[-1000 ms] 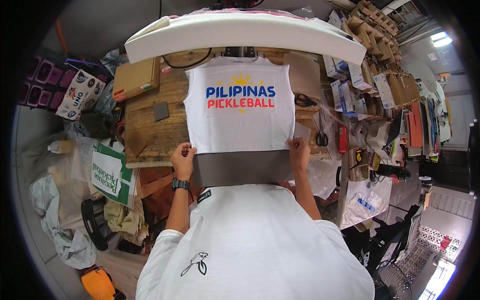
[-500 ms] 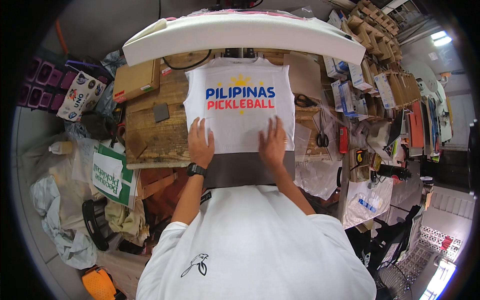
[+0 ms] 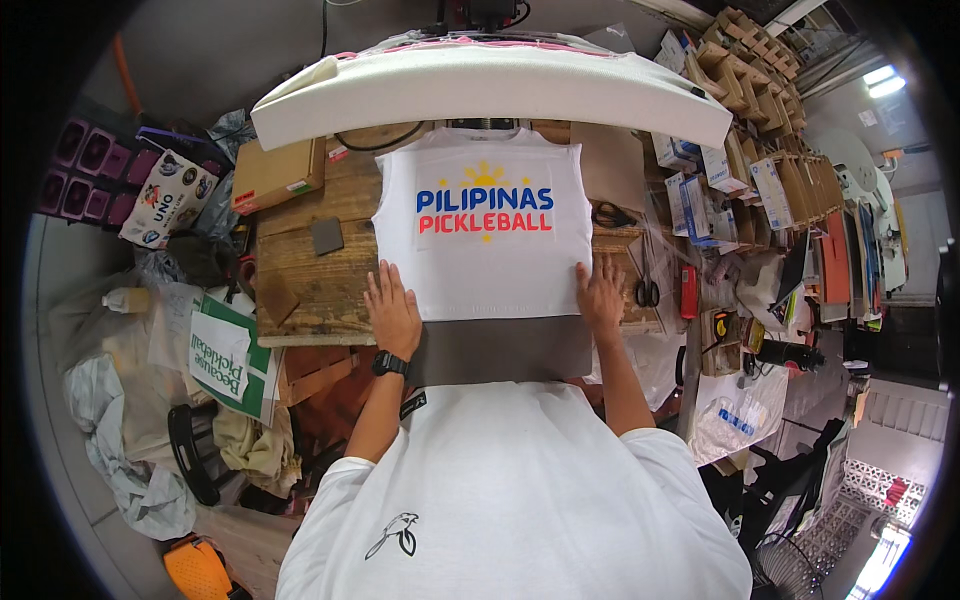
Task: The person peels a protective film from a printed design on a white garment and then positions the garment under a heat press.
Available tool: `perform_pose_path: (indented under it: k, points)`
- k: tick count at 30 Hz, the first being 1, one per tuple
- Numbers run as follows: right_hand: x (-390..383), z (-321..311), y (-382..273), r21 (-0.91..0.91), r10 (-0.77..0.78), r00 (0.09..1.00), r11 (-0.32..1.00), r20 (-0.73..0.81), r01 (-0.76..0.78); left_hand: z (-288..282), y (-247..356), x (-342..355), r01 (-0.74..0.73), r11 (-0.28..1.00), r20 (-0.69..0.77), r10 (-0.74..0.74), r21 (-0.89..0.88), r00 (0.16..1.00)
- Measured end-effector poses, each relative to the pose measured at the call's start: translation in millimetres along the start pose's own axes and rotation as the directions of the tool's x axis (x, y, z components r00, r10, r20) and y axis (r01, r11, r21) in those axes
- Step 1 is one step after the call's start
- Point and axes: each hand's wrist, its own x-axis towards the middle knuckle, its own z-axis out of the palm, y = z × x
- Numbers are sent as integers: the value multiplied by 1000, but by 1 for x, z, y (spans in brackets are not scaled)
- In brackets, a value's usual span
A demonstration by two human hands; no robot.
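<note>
A white sleeveless shirt [image 3: 400, 230] lies flat over a dark grey press bed [image 3: 500, 350] in front of me. Across its chest is a print [image 3: 485, 208] in blue, red and yellow, with a faint rectangular outline around it. My left hand [image 3: 393, 305] rests flat on the shirt's lower left edge, fingers stretched out; a black watch [image 3: 390, 363] is on that wrist. At the lower right edge lies my right hand [image 3: 601, 298], its fingers also extended. Neither hand holds anything.
Above the shirt's far end hangs the press's white upper part [image 3: 490, 105]. On the wooden table [image 3: 290, 290] are a cardboard box [image 3: 280, 172] and a small dark square [image 3: 326, 236]. Scissors [image 3: 647, 285] and a red object [image 3: 688, 290] lie right; boxes [image 3: 770, 200] are stacked beyond.
My right hand has moved outward from the shirt's lower front to its right edge. My left hand has shifted slightly left and nearer. The whole view has dropped a little.
</note>
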Motion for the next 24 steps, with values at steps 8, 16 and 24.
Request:
perform_pose_path:
  k: [8, 16, 24]
  points:
    - [5, 10, -28, -48, -236, 937, 972, -258, 232, -4, 6, 33, -133, 985, 37, 137, -109, 990]
    - [0, 24, -27, -76, -221, 919, 975, -325, 208, -5, 12, 34, -106, 994, -55, 105, -26, 993]
    - [-11, 15, -58, 1, -475, 821, 865, -315, 501, -9, 33, 37, -218, 973, -102, 210, -76, 972]
